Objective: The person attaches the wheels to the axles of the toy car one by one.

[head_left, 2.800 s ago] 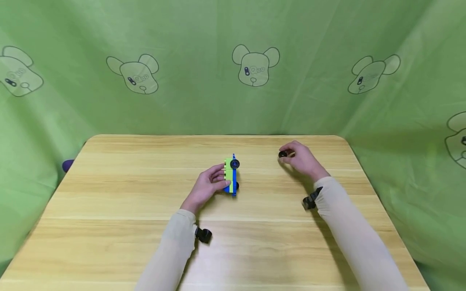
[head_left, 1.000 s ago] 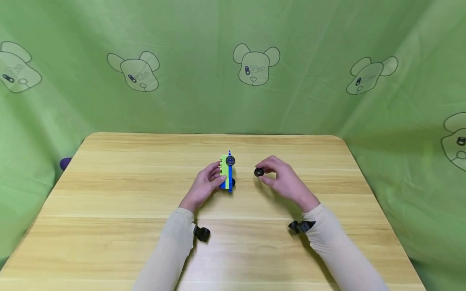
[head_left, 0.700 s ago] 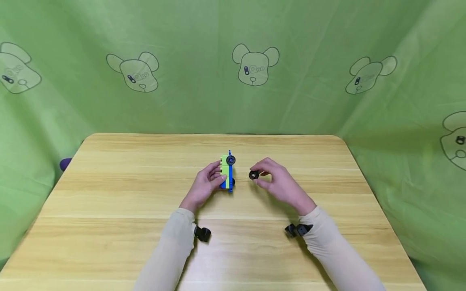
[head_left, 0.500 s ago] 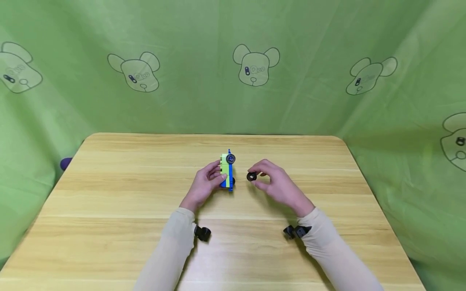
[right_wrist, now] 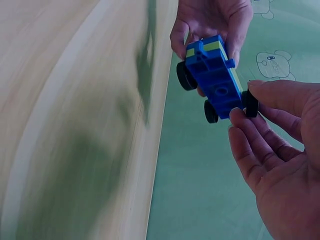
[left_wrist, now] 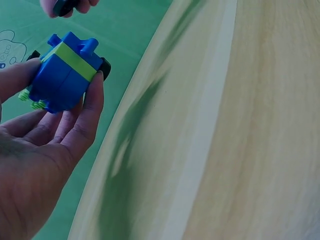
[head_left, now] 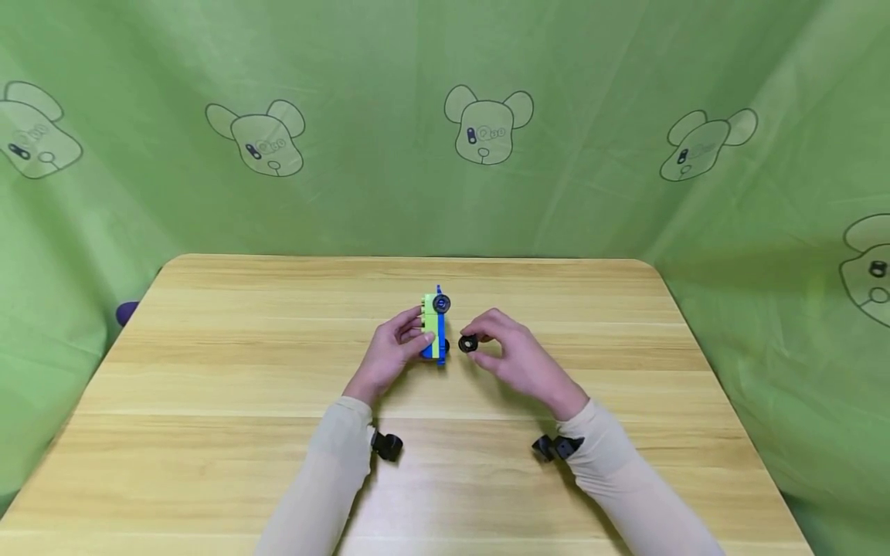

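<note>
My left hand (head_left: 389,351) grips a blue and lime-green toy brick car (head_left: 433,328) between thumb and fingers, above the table. The car is turned so its studs face left and its blue underside, clear in the right wrist view, faces right. Black wheels show on it, among them the near-side wheel (right_wrist: 187,76) and another wheel (right_wrist: 211,111). Just right of the car, my right hand (head_left: 518,359) pinches a loose black wheel (head_left: 468,344) between thumb and fingertips. A small gap separates this wheel from the car in the head view; in the right wrist view they overlap.
Both hands are over a light wooden table (head_left: 445,479) with rounded far corners. A green curtain (head_left: 375,208) printed with bear heads encloses its back and sides. A purple object (head_left: 127,313) peeks out past the left edge. Wrist cameras (head_left: 387,446) sit on both sleeves.
My right hand has carried the black wheel from the far right of the table leftward and nearer, up close to the car. My left hand with the car has barely shifted.
</note>
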`<state>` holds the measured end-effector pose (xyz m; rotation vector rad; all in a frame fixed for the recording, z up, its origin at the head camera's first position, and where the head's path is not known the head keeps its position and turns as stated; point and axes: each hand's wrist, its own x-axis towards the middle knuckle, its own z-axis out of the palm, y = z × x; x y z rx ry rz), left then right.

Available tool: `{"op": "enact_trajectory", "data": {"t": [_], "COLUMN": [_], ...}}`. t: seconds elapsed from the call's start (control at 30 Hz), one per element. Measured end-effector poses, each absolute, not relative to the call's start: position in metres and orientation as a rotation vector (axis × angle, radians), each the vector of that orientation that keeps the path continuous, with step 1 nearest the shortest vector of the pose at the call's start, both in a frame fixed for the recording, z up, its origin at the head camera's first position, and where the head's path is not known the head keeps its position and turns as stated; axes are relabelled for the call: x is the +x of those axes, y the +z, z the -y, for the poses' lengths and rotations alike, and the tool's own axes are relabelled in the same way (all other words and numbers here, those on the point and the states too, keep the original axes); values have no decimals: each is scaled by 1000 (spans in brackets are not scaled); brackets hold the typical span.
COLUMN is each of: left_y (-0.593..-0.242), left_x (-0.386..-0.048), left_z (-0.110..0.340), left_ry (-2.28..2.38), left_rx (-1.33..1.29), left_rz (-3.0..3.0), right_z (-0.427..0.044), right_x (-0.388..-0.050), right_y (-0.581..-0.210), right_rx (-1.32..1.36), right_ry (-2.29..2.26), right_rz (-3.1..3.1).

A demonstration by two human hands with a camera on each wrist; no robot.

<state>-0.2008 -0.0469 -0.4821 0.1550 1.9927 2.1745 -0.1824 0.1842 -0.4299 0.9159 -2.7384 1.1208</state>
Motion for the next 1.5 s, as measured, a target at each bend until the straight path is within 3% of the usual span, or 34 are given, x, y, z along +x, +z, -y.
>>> {"op": "enact_trajectory", "data": {"t": [1.5], "left_y": [-486], "left_x": [-199], "left_z": [48], "left_ry": [2198], "left_rx": [261], "left_rz": [-1836], "right_z": [-157], "right_x": [-181], "right_y": [-448], "right_rx": [984], "right_ry": [1286], "right_rz": [2653]}}
